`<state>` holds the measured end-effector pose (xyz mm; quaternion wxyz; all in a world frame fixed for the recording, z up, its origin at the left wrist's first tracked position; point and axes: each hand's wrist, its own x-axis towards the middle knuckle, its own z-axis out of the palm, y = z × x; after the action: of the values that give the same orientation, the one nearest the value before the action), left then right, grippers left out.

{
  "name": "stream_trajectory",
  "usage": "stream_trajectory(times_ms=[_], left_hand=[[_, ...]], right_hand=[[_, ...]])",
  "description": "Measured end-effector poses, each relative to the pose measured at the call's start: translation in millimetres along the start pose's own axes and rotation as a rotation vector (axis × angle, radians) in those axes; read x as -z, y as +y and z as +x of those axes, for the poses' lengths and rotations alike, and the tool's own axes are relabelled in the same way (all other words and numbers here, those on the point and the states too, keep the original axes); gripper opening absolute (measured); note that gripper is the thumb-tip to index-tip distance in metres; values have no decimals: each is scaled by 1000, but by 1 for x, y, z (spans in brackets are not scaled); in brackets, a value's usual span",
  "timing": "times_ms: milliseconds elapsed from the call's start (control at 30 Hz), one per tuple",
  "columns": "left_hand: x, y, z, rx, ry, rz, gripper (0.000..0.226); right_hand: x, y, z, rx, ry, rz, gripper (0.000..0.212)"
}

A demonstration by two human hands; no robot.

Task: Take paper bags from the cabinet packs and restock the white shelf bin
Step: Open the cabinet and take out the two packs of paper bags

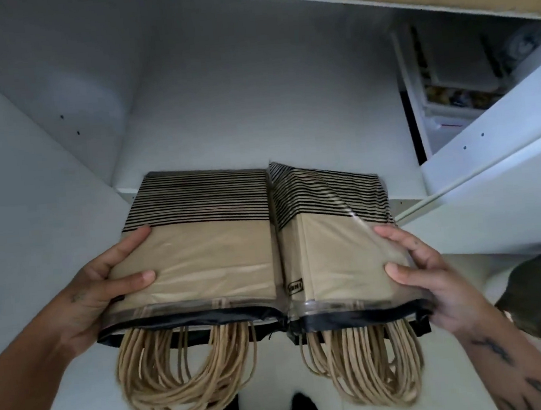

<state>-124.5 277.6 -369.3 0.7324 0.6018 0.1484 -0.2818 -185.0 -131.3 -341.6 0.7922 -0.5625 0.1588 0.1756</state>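
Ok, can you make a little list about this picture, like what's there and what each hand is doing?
place: white cabinet
left pack: striped paper bags in clear plastic wrap
right pack: same, beside it, wrap looser
handles: twisted paper loops hanging from the near ends
left hand: grips left pack's outer edge
right hand: grips right pack's outer edge

Seemingly a shop's storage: a white cabinet (44, 167) with plastic-wrapped packs (201, 254) of handled paper bags.

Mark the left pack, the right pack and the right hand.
left pack (202, 261), head view, plain tan face
right pack (339, 251), head view, tan face
right hand (443, 279), head view, back of hand
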Motion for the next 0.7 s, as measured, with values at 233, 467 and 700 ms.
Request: stream_trajectory(times_ms=[233, 467, 700], left_hand=[[-1, -2, -66, 73, 8, 37, 96], [-13, 25, -137, 23, 42, 56, 66], [-39, 37, -224, -58, 93, 69, 75]], right_hand=[[-24, -6, -61, -9, 51, -53, 52], [-48, -18, -127, 37, 62, -21, 54], [-53, -42, -206, 73, 11, -14, 56]])
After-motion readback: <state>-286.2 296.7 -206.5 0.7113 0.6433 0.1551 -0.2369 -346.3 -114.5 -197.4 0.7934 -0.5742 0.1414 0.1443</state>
